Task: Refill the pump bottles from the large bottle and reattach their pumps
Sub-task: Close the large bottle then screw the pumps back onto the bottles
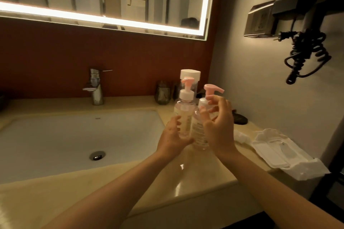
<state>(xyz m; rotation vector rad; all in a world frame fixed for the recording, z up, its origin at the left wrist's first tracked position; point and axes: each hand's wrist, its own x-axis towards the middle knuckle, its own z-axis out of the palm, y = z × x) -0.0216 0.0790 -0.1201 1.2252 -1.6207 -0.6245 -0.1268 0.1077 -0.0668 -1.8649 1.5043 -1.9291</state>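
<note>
pink-pumped bottles (188, 115) stand touching on the counter (204, 173) beside the sink's right edge, large bottle (189, 76) behind; left hand (173, 135) and right hand (217, 126) open, cupping them, probably to steady them.

I am wearing nothing on my arms: my left hand (172, 135), right hand (219, 126) and forearms are showing bare, no sleeves, rings or watch.
</note>
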